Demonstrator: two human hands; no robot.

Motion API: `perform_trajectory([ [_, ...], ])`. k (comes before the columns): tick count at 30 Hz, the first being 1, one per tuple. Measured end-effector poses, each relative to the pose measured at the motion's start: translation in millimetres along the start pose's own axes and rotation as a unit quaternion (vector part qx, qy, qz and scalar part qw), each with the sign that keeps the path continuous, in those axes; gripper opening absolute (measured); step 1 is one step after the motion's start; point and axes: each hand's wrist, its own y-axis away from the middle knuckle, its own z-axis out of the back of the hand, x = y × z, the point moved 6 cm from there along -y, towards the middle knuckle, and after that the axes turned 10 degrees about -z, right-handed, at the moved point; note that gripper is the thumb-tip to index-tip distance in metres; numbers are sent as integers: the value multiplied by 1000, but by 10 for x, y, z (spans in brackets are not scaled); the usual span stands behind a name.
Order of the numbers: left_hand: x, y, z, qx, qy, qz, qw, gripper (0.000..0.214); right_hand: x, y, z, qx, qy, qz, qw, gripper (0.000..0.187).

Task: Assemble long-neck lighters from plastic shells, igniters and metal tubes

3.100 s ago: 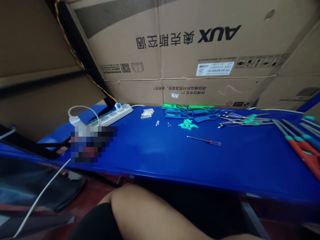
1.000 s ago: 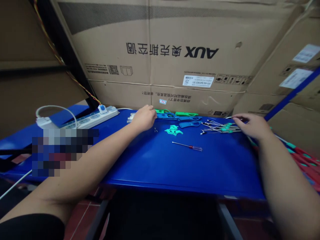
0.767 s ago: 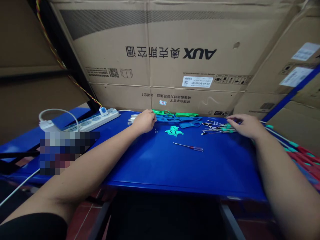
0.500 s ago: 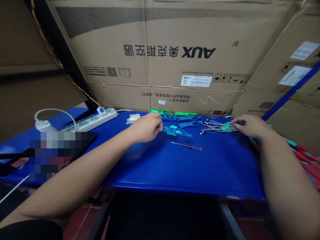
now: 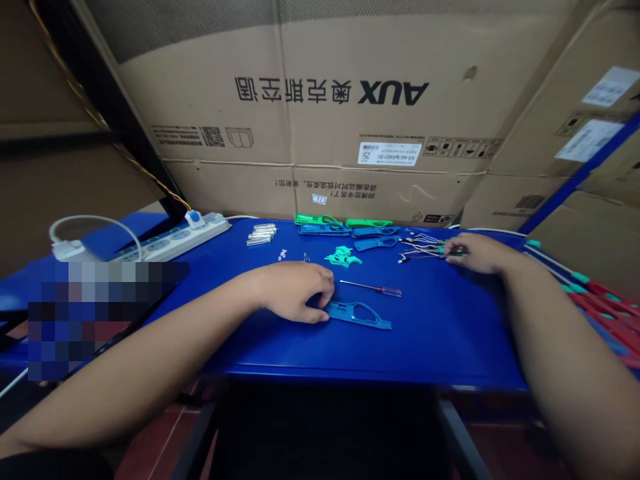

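My left hand [image 5: 295, 290] pinches the left end of a blue plastic shell half [image 5: 357, 315] with an oval opening, low over or on the blue table. Just behind the shell lies a screwdriver [image 5: 373, 288] with a clear purplish handle. Farther back is a small pile of mint-green plastic pieces [image 5: 343, 257]. At the right, my right hand [image 5: 475, 252] has its fingers closed at the end of a bunch of thin wired parts [image 5: 423, 248] with white leads and black tips. Its fingertips partly hide the piece between them.
Blue and green shells [image 5: 325, 229] line the back by a cardboard wall [image 5: 320, 140]. Silvery metal tubes [image 5: 261, 234] and tiny pink bits [image 5: 283, 254] lie left of them. A white power strip [image 5: 175, 240] is at the left, red tools with green parts [image 5: 595, 293] at the right.
My left hand has brought the blue shell nearer the front edge, away from the mint-green pieces. My right hand stays at the wired parts, its fingers more curled. The view has shifted slightly.
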Motion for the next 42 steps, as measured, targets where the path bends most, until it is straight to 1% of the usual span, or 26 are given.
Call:
perform_trajectory([
  [2, 38, -24, -6, -20, 6, -6, 1000, 27, 33, -1, -21, 7, -6, 13, 1000, 14],
  [4, 70, -52, -13, -39, 12, -12, 999, 32, 82, 13, -20, 8, -13, 27, 1000, 14],
  [7, 114, -75, 12, -75, 3, -3, 997, 31, 162, 59, 34, -6, -26, 34, 999, 17],
  [10, 156, -61, 96, -133, -27, 28, 990, 27, 306, 144, 150, -35, -37, 45, 998, 19],
  [12, 175, -39, 157, -178, -42, 51, 982, 26, 481, 230, 248, -59, -47, 70, 995, 20],
  [13, 182, -29, 180, -200, -45, 62, 977, 25, 597, 285, 311, -82, -60, 92, 991, 20],
  [15, 195, -15, 206, -236, -41, 80, 967, 26, 841, 392, 394, -99, -71, 123, 985, 22],
  [19, 265, 7, 212, -277, -27, 115, 954, 30, 1333, 629, 513, -124, -117, 211, 963, 20],
  [22, 372, 79, 253, -307, -14, 155, 939, 38, 1575, 760, 491, -88, -126, 252, 955, 16],
  [24, 415, 133, 305, -321, -3, 164, 933, 34, 1682, 830, 441, -39, -128, 278, 951, 16],
  [25, 412, 143, 328, -317, -2, 153, 936, 29, 1725, 863, 410, -9, -129, 290, 948, 15],
  [26, 386, 133, 336, -298, -2, 130, 946, 24, 1763, 895, 377, 23, -132, 301, 944, 15],
  [29, 221, 38, 247, -175, 15, 22, 984, 17, 1841, 969, 295, 100, -141, 319, 932, 15],
  [31, 124, -12, 165, -122, 40, -18, 992, 20, 1870, 996, 265, 123, -147, 320, 928, 14],
  [32, 91, -32, 135, -114, 57, -26, 992, 23, 1877, 1002, 260, 124, -150, 318, 928, 14],
  [35, 30, -84, 73, -115, 107, -40, 987, 35, 1881, 1011, 270, 111, -160, 318, 928, 14],
  [36, 20, -97, 60, -117, 122, -44, 985, 35, 1879, 1014, 278, 104, -163, 322, 927, 13],
  [40, 19, -111, 53, -125, 177, -52, 975, 20, 1866, 1022, 299, 93, -172, 336, 921, 12],
  [42, 32, -106, 45, -118, 202, -45, 971, 25, 1863, 1024, 300, 94, -175, 338, 920, 12],
])
